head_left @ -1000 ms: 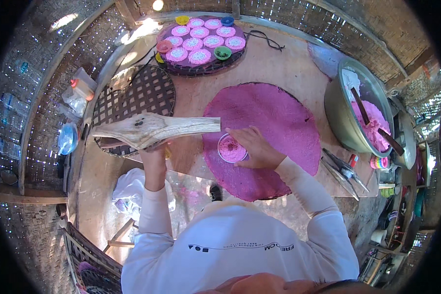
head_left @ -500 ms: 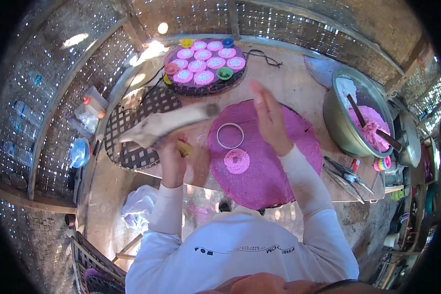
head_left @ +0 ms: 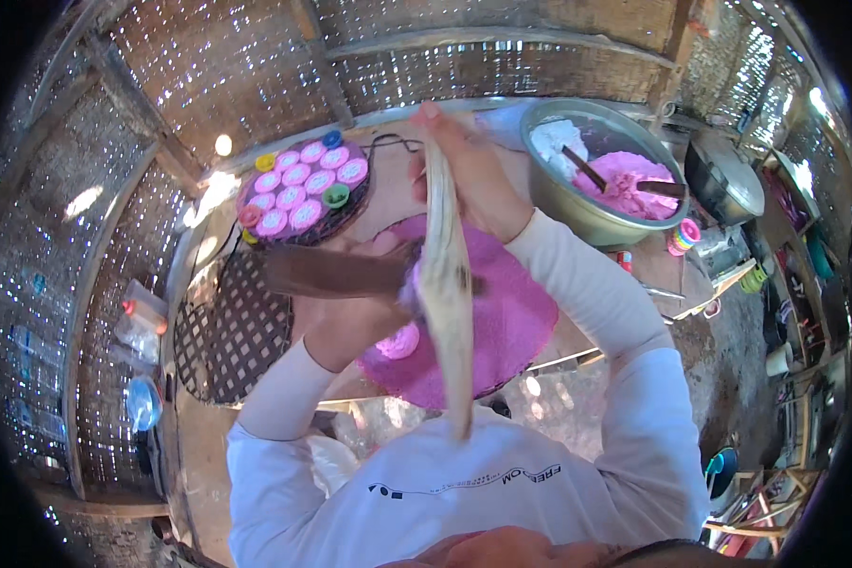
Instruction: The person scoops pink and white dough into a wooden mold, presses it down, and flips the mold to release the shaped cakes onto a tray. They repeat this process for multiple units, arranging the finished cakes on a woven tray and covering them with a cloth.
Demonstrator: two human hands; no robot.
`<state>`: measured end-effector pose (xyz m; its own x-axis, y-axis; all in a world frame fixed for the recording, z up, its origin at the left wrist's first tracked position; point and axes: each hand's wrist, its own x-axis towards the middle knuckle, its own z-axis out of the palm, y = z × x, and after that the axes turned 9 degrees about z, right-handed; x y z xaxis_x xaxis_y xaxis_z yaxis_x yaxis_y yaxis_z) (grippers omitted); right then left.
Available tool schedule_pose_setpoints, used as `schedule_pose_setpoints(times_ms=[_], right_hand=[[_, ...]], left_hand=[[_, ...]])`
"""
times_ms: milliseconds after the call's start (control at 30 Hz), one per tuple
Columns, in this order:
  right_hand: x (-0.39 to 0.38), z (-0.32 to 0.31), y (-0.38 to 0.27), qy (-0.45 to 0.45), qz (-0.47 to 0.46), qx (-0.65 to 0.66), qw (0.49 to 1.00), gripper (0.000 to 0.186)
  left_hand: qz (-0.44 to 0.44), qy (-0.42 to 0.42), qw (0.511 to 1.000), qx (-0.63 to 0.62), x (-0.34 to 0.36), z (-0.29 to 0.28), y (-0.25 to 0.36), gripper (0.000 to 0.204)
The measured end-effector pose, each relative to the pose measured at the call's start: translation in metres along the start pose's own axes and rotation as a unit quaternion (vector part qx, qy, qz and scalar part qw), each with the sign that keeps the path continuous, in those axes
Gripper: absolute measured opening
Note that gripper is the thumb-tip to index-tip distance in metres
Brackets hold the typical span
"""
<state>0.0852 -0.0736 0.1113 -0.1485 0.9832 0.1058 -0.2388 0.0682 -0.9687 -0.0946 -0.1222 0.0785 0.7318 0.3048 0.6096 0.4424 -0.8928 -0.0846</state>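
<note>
A wooden tool of two crossing bars is raised in front of me: a pale long bar [head_left: 448, 275] stands nearly upright and a dark brown bar [head_left: 336, 272] lies crosswise, blurred. Purple-pink residue shows near the crossing. My right hand [head_left: 478, 175] is closed around the pale bar's upper end. Below the dark bar, my left hand [head_left: 358, 324] appears closed on the tool by the crossing, its fingers partly hidden. Beneath lies a round tray covered in magenta cloth [head_left: 516, 317], bearing a round pink patty [head_left: 399, 342] close to my left hand.
At the back left, a round tray [head_left: 358, 210] carries several pink-and-white patties and small coloured cups. A black-and-tan lattice mat [head_left: 232, 336] lies at left. The large basin [head_left: 577, 220] at back right holds pink and white mixture with wooden paddles. Beyond stands a lidded pot [head_left: 729, 180].
The wooden tool has moved from over the lattice mat to in front of me, turning upright. My right hand, outstretched before, now grips it. The whole view has swung toward the right.
</note>
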Motion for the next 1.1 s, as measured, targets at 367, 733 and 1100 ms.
schedule_pose_setpoints(times_ms=[367,733,1100], right_hand=[[-0.1,-0.006,-0.022,0.038,-0.313,-0.351,0.882,0.019],[-0.151,-0.083,-0.048,0.135,-0.308,0.016,0.942,0.022],[-0.137,-0.108,-0.014,0.19,-0.359,0.076,0.911,0.02]], left_hand=[[0.055,-0.142,0.98,-0.13,0.003,-0.007,0.005,0.025],[-0.051,0.066,0.952,-0.296,-0.079,0.058,-0.025,0.016],[-0.232,0.104,0.778,-0.575,-0.07,0.069,0.003,0.014]])
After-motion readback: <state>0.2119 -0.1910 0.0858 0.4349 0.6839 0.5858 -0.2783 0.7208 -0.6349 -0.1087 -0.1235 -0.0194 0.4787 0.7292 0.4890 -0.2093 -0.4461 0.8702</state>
